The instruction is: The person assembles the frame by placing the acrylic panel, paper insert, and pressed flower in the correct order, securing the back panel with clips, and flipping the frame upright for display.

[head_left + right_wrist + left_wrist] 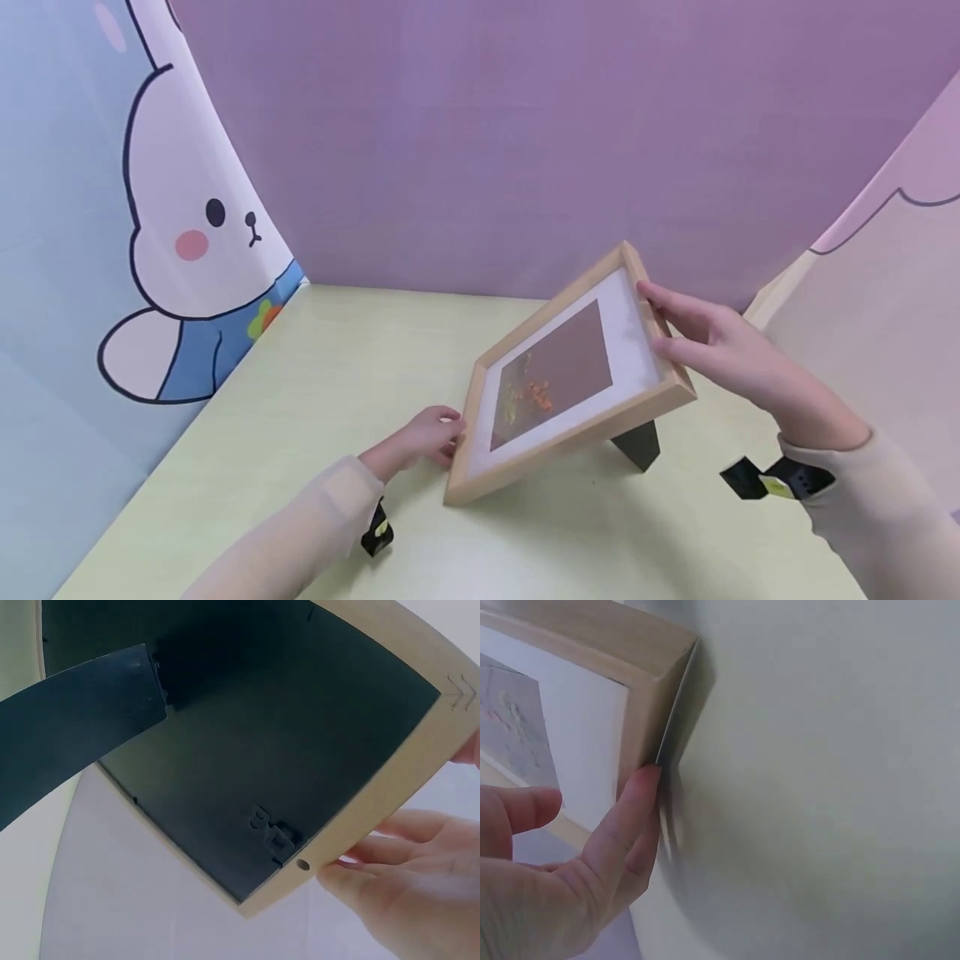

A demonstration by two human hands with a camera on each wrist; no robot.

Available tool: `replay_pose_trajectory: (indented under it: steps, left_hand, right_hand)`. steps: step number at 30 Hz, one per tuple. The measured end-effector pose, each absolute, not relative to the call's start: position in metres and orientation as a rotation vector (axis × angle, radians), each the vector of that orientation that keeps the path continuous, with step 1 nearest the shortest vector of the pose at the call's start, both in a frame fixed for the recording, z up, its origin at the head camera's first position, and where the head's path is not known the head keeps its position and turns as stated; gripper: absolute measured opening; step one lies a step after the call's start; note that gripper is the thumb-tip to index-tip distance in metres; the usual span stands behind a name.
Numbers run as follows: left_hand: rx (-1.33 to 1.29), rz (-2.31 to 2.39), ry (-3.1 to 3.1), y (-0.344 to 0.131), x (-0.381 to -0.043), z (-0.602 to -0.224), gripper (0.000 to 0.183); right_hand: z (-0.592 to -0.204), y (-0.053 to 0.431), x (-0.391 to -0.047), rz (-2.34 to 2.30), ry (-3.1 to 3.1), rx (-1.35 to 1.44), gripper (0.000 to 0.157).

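Observation:
A light wooden picture frame (557, 472) with a white mat and a small orange-and-yellow floral print is tilted above the table, its right side raised and its lower left side down near the tabletop. At the raised right side, my right hand (723, 346) grips the frame, thumb on the front rim and fingers behind. Beside the low left edge, fingertips of my left hand (429, 435) touch the frame; the thumb stands apart from it in the left wrist view. The right wrist view shows the black backing (300, 727), a small metal hanger (271, 832) and the swung-out stand (75, 712).
The pale yellow-green tabletop (337, 350) lies underneath. A purple backdrop (480, 150) rises behind, and a panel with a cartoon rabbit (168, 192) stands at the left. Another pale panel (885, 333) borders the right side.

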State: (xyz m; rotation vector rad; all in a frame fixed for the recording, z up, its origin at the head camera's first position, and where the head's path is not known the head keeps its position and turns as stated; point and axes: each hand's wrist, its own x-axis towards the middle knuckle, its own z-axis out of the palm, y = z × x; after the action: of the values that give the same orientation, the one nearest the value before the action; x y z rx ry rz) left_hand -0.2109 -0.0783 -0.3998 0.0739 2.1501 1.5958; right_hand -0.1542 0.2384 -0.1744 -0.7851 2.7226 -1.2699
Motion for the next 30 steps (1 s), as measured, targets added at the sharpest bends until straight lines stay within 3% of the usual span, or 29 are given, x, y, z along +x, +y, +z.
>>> replay_pose_trajectory:
  steps: [19,30]
  left_hand:
    - [0.198,1.678,1.926,-0.078,-0.185,-0.407,0.050]
    - [0.330,1.413,2.471,-0.080,-0.237,-0.396,0.050]
  right_hand:
    - [-0.167,0.254,-0.158,-1.246,2.636,-0.854,0.056]
    - [-0.168,0.235,-0.131,-1.029,2.961,-0.739,0.055]
